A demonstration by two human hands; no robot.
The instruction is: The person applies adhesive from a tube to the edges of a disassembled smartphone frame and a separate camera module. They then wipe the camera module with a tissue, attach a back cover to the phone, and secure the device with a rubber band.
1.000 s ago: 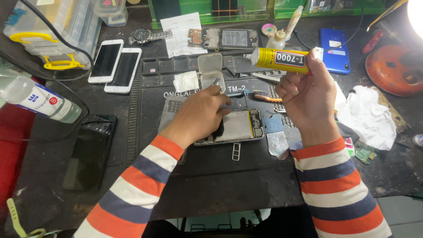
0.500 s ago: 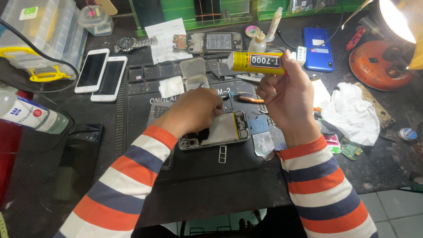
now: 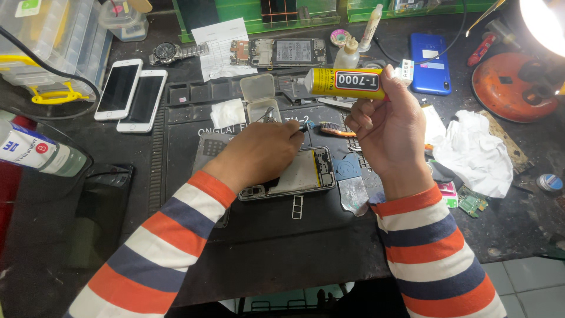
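Head view: the right hand point(image 3: 391, 126) grips a yellow glue tube point(image 3: 347, 83), held level above the dark work mat point(image 3: 265, 235), nozzle end toward the left. The left hand point(image 3: 259, 154) is curled, fingers pinched at a small tool near an orange-handled brush point(image 3: 329, 128), resting over the opened phone point(image 3: 300, 176) on the mat. Two white phones point(image 3: 130, 93) lie well apart, far left.

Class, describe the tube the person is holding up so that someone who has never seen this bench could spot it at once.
Start at the dark work mat in the middle of the bench, where an opened phone lies. Above it, the right hand holds a glue tube sideways. It is the only bright yellow tube; the small bottles behind are pale.
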